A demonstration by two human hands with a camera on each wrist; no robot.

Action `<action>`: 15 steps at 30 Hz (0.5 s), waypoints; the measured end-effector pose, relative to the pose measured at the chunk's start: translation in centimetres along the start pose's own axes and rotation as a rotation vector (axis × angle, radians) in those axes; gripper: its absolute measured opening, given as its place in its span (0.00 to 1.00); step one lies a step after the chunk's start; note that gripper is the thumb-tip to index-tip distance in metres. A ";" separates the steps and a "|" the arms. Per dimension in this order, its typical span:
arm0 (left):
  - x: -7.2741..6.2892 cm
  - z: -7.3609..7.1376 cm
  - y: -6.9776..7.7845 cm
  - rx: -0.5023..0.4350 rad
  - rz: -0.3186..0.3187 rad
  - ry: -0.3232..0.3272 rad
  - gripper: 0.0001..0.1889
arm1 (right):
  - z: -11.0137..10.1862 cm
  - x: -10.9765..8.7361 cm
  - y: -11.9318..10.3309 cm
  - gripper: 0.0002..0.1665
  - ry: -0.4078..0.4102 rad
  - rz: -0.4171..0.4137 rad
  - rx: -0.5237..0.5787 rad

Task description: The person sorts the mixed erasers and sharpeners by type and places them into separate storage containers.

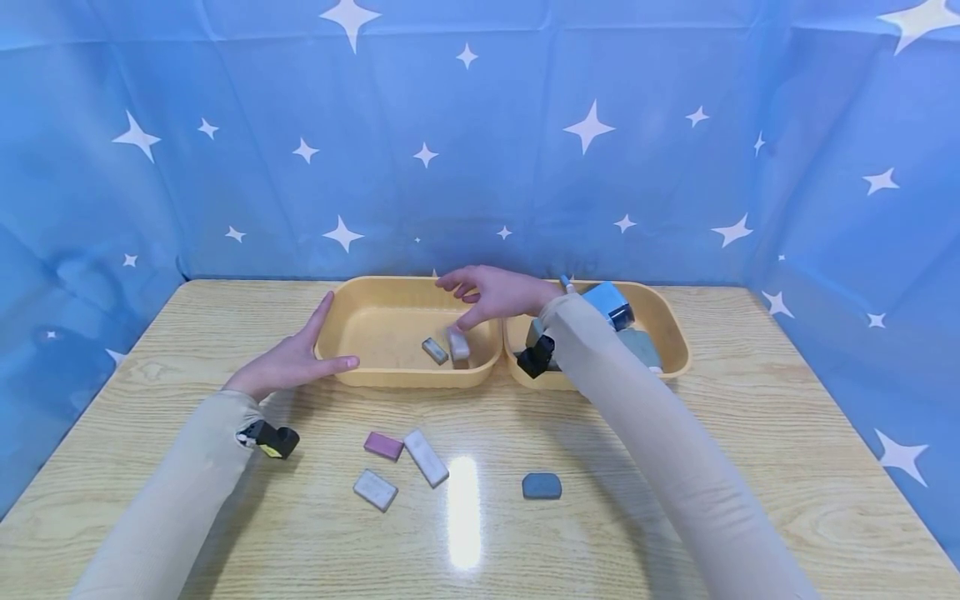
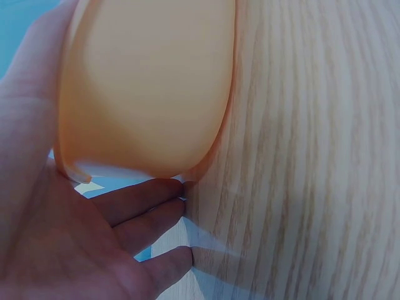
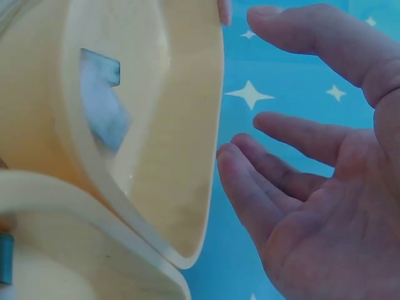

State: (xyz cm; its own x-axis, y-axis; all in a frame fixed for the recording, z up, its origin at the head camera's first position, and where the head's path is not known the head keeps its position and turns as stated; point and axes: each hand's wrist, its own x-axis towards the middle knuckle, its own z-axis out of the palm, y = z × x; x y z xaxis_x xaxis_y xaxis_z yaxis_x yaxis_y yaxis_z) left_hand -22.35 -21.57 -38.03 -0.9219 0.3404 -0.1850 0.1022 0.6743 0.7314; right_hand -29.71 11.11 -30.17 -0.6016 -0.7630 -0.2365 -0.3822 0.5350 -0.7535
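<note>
My left hand (image 1: 288, 357) is spread around the left end of a yellow plastic bin (image 1: 390, 377), its thumb along the near rim. In the left wrist view, the end of the bin lies between the thumb and the other fingers. Over the bin's right half hovers my right hand (image 1: 498, 293), fingers loosely bent with nothing between them. Beneath it, a whitish block (image 1: 458, 342) and a smaller grey-white block (image 1: 434, 351) lie inside the bin. The right wrist view shows the right palm and fingers beside the bin's wall (image 3: 181, 156).
A second yellow bin (image 1: 671, 337) adjoins on the right, holding a blue box (image 1: 606, 302) and grey-blue items (image 1: 640, 343). Nearer on the table lie a pink block (image 1: 383, 445), a long whitish block (image 1: 426, 458), a grey-white block (image 1: 375, 490) and a dark blue block (image 1: 542, 486).
</note>
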 end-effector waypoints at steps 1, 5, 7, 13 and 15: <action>0.0 0.0 0.0 -0.004 0.000 -0.001 0.59 | 0.0 -0.1 -0.1 0.45 0.001 -0.007 0.001; -0.1 0.0 0.0 -0.019 0.002 -0.001 0.59 | -0.1 -0.3 -0.6 0.43 -0.005 -0.024 0.003; -0.1 0.0 -0.1 -0.027 0.002 -0.001 0.59 | 0.0 -0.4 -0.8 0.42 -0.013 -0.028 0.000; 0.0 0.1 -0.1 -0.034 0.001 -0.003 0.59 | 0.2 -0.8 -1.3 0.42 -0.040 -0.021 -0.011; 0.0 0.1 -0.1 -0.032 0.001 -0.003 0.60 | 0.3 -1.0 -1.3 0.41 -0.046 -0.018 -0.014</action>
State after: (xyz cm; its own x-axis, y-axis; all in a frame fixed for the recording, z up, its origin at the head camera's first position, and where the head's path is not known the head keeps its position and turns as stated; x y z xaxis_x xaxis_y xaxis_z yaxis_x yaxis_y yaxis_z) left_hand -22.30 -21.60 -38.16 -0.9207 0.3433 -0.1858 0.0915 0.6525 0.7523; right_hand -28.39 11.01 -29.14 -0.5618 -0.7881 -0.2515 -0.4023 0.5259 -0.7494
